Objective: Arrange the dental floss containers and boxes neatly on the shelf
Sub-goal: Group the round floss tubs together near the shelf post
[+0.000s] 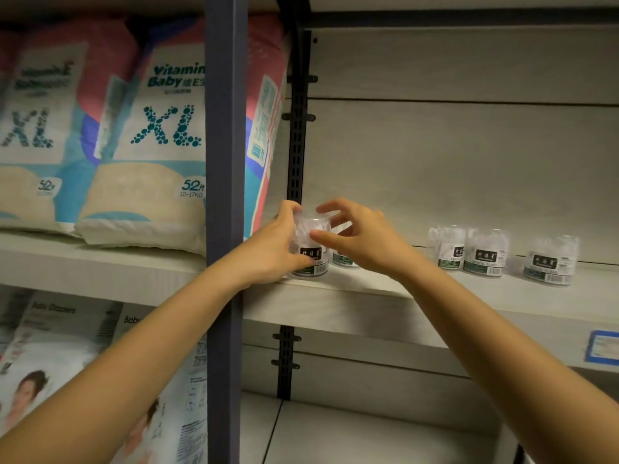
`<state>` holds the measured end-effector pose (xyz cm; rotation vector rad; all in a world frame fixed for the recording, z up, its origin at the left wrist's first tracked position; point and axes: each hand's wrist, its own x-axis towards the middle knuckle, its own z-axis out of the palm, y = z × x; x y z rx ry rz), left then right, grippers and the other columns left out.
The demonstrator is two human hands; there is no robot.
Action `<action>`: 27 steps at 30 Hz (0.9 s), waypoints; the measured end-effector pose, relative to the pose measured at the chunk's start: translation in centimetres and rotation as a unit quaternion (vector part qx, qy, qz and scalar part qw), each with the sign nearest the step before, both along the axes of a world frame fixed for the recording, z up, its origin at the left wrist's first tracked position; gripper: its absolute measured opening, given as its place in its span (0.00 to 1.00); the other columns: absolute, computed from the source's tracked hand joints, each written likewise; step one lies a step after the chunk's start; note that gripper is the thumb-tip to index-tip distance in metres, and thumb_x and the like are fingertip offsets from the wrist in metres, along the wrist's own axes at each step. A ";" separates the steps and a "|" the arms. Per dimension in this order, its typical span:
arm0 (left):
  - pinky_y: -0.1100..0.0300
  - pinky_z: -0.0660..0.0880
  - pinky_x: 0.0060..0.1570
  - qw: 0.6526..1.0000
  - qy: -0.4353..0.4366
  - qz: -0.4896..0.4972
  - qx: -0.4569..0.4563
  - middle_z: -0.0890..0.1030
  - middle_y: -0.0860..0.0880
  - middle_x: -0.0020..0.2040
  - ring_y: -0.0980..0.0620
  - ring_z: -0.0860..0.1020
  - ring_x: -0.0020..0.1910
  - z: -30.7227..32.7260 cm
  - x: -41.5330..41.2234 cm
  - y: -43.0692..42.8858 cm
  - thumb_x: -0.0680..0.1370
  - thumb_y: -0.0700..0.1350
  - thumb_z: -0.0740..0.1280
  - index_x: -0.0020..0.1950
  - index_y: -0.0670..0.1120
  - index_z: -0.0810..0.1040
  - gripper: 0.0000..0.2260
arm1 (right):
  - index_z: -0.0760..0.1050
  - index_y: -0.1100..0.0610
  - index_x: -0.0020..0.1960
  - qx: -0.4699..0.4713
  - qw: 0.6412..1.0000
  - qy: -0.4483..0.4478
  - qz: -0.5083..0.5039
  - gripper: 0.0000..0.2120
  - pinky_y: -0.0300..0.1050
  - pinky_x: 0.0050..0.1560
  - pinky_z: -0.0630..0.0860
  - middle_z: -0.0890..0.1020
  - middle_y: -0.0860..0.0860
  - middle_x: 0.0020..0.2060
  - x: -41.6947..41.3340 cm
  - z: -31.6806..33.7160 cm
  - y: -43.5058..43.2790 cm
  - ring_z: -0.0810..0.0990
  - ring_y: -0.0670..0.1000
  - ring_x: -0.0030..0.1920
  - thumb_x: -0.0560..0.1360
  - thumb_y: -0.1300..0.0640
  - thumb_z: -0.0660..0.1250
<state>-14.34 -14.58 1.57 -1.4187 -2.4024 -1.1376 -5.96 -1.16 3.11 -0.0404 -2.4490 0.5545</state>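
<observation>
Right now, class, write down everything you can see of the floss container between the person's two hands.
The floss container is a small clear plastic tub with whitish contents, a black label, a green band and a barcode. It stands upright at the left end of the pale shelf. The left hand grips its left side; the right hand seems to touch its front with the thumb, fingers spread above. A second container stands close behind.

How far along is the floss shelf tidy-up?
Done: one jar sits near the left end of the shelf, partly behind the right hand. In hand: the left hand grips a second jar beside it, right hand's fingers spread over it. Left: two jars and a far jar stand unevenly spaced to the right. No boxes visible.
</observation>
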 end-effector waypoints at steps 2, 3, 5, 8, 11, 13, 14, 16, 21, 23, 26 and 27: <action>0.58 0.71 0.57 0.998 0.043 0.032 -0.029 0.65 0.47 0.71 0.48 0.71 0.64 -0.1 0.1 0.2 0.74 0.44 0.68 0.72 0.48 0.54 0.32 | 0.70 0.52 0.65 0.011 1.000 -0.002 -0.015 0.22 0.52 0.54 0.77 0.79 0.52 0.56 -0.6 -0.4 0.1 0.80 0.51 0.51 0.74 0.45 0.65; 0.57 0.69 0.60 0.996 0.064 0.048 -0.036 0.62 0.47 0.72 0.48 0.69 0.66 -0.1 0.2 0.2 0.74 0.44 0.68 0.74 0.47 0.54 0.33 | 0.70 0.52 0.65 0.014 1.000 -0.002 -0.022 0.22 0.52 0.55 0.77 0.80 0.52 0.56 -0.8 -0.5 0.2 0.80 0.52 0.52 0.74 0.45 0.65; 0.55 0.65 0.65 0.990 0.109 0.080 -0.043 0.58 0.49 0.74 0.48 0.64 0.70 -0.1 0.2 0.3 0.74 0.46 0.69 0.75 0.46 0.55 0.34 | 0.70 0.52 0.65 0.008 0.999 0.003 -0.031 0.22 0.53 0.55 0.77 0.80 0.53 0.56 -1.3 -0.7 0.3 0.80 0.53 0.53 0.73 0.44 0.65; 0.57 0.66 0.64 0.983 0.147 0.107 -0.042 0.59 0.48 0.72 0.48 0.64 0.69 0.0 0.2 0.6 0.74 0.46 0.69 0.74 0.44 0.57 0.32 | 0.71 0.53 0.64 0.014 0.999 0.018 -0.047 0.22 0.48 0.54 0.76 0.80 0.53 0.57 -1.7 -0.8 0.4 0.79 0.53 0.53 0.73 0.44 0.65; 0.57 0.66 0.64 0.980 0.156 0.119 -0.044 0.61 0.46 0.69 0.48 0.65 0.67 0.0 0.2 1.1 0.74 0.44 0.69 0.73 0.43 0.58 0.31 | 0.71 0.54 0.64 0.040 0.997 0.029 -0.065 0.21 0.44 0.52 0.73 0.78 0.53 0.58 -2.3 -0.7 0.2 0.79 0.52 0.53 0.74 0.46 0.65; 0.57 0.66 0.64 0.978 0.160 0.123 -0.045 0.62 0.46 0.68 0.47 0.65 0.67 0.0 0.0 1.4 0.74 0.44 0.69 0.72 0.43 0.59 0.30 | 0.71 0.54 0.63 0.049 0.996 0.029 -0.075 0.21 0.45 0.54 0.73 0.78 0.53 0.59 -2.7 -0.7 0.2 0.79 0.52 0.53 0.74 0.46 0.65; 0.57 0.65 0.64 0.977 0.162 0.127 -0.047 0.62 0.46 0.68 0.47 0.65 0.67 0.0 -0.1 1.5 0.74 0.43 0.69 0.73 0.43 0.59 0.30 | 0.71 0.54 0.63 0.049 0.995 0.028 -0.079 0.21 0.47 0.55 0.74 0.78 0.53 0.59 -2.8 -0.7 0.2 0.79 0.52 0.52 0.74 0.46 0.65; 0.56 0.65 0.65 0.976 0.165 0.133 -0.051 0.62 0.46 0.69 0.47 0.64 0.68 0.1 -0.2 1.5 0.74 0.44 0.69 0.73 0.44 0.58 0.31 | 0.71 0.54 0.64 0.048 0.995 0.024 -0.082 0.21 0.48 0.56 0.74 0.77 0.54 0.59 -2.8 -0.7 0.0 0.79 0.53 0.53 0.75 0.46 0.64; 0.54 0.63 0.67 0.966 0.217 0.138 0.010 0.60 0.46 0.72 0.48 0.59 0.72 -0.5 1.0 1.3 0.75 0.45 0.67 0.73 0.44 0.59 0.30 | 0.70 0.54 0.64 0.024 0.995 0.040 -0.085 0.20 0.50 0.56 0.76 0.76 0.52 0.59 -0.4 -0.7 0.4 0.78 0.51 0.54 0.75 0.47 0.63; 0.57 0.67 0.59 0.953 0.269 0.117 0.072 0.68 0.48 0.66 0.50 0.67 0.66 -0.8 2.1 1.4 0.75 0.45 0.66 0.68 0.46 0.68 0.21 | 0.74 0.53 0.58 0.011 0.995 0.048 -0.086 0.14 0.49 0.53 0.77 0.81 0.50 0.53 2.1 -0.8 1.4 0.80 0.49 0.49 0.75 0.50 0.64; 0.58 0.72 0.50 0.956 0.265 0.070 0.109 0.79 0.53 0.51 0.54 0.76 0.51 -1.0 4.2 2.4 0.75 0.44 0.66 0.54 0.49 0.77 0.08 | 0.80 0.52 0.47 0.006 0.994 0.047 -0.101 0.06 0.48 0.49 0.78 0.84 0.48 0.41 6.2 -1.3 3.9 0.81 0.48 0.42 0.74 0.53 0.65; 0.56 0.75 0.48 0.960 0.251 0.050 0.109 0.80 0.54 0.47 0.55 0.77 0.46 -1.0 4.9 3.0 0.75 0.43 0.67 0.50 0.50 0.79 0.05 | 0.80 0.52 0.45 0.001 0.993 0.037 -0.108 0.05 0.48 0.48 0.78 0.84 0.47 0.39 7.4 -1.3 5.0 0.81 0.47 0.41 0.73 0.54 0.66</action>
